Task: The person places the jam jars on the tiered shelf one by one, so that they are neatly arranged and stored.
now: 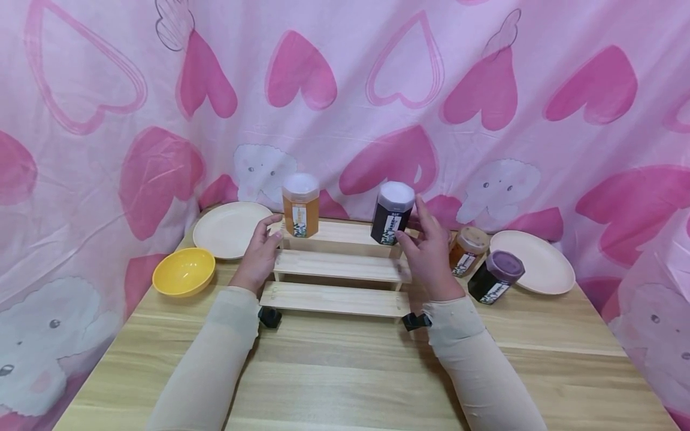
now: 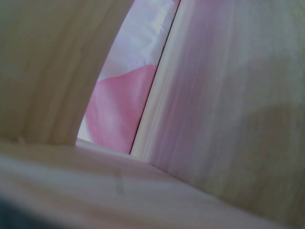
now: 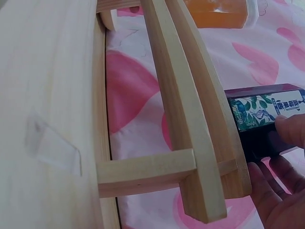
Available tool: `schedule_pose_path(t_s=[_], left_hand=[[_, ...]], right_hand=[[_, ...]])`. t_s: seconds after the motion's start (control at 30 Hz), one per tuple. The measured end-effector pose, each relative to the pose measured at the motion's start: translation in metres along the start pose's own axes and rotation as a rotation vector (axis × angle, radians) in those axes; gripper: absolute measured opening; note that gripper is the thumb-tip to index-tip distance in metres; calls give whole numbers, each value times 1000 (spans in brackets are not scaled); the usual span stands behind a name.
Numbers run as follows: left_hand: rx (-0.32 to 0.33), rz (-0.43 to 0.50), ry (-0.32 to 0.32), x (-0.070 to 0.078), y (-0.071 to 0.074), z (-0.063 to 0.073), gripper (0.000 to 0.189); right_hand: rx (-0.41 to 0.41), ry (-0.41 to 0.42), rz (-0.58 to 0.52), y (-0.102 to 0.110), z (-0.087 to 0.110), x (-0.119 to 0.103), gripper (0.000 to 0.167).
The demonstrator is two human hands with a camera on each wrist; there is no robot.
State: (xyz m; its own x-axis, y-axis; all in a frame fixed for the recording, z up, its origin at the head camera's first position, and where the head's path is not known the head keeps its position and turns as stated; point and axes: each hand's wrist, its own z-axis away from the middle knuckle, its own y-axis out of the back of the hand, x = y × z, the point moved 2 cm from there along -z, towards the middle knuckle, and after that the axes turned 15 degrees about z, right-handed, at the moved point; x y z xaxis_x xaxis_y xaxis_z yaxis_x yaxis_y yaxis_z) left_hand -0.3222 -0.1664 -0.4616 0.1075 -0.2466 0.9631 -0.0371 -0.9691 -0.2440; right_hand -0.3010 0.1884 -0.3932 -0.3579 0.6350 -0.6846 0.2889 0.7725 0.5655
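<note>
A wooden three-step rack (image 1: 339,267) stands on the table. At the right end of its top step, my right hand (image 1: 431,257) holds a dark hexagonal jar (image 1: 389,221) with a white lid, thumb on the front label. The right wrist view shows the same dark jar (image 3: 264,121) by the step's edge; whether its base rests fully is unclear. An amber jar (image 1: 302,212) with a white lid stands on the top step's left part. My left hand (image 1: 259,251) is at that step's left end, apart from the amber jar; its grip is unclear.
To the right are an amber jar (image 1: 468,248), a dark jar with a purple lid (image 1: 498,272) and a pale plate (image 1: 555,269). On the left lie another pale plate (image 1: 215,230) and a yellow bowl (image 1: 183,275). A pink heart-patterned curtain (image 1: 345,120) hangs behind the table.
</note>
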Motion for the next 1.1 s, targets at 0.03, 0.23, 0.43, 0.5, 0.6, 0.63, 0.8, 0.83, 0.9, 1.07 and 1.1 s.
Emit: schedule_pose_path(t_s=[0.03,0.23,0.43,0.5,0.6,0.63,0.8,0.83,0.9,1.07,1.1], left_hand=[[1,-2,1,0,0,0,45],[6,-6,3,1,-1,1,45],[5,0,0,2,-2,1,44],[1,2,-2,2,-3,1,45],[0,-1,-2,2,-3,1,45],[-1,-3,-4,3,-4,1,45],[-5,-12,-4,3,-4,1,45],[-4,-14,-2,3,-4,1,45],[-1,-15,-1,3,-4,2,45],[7,-15,-7,3,-2,3,45],[8,-16,-9,3,-2,3,45]], right_hand=[[-4,-6,2,0,0,0,91],[-22,-41,11,0,0,-1,94],[-34,-32,20,0,-1,-1,94],[-40,-30,22,0,-2,-2,94],[-44,-16,12,2,-3,-1,93],[-43,-13,5,3,-3,-1,93],[7,-15,-43,15,-6,1,85],[23,-25,-51,19,-6,2,83],[47,-60,-54,30,-7,3,79],[105,-154,-54,61,-8,6,68],[118,-169,-58,67,-9,7,65]])
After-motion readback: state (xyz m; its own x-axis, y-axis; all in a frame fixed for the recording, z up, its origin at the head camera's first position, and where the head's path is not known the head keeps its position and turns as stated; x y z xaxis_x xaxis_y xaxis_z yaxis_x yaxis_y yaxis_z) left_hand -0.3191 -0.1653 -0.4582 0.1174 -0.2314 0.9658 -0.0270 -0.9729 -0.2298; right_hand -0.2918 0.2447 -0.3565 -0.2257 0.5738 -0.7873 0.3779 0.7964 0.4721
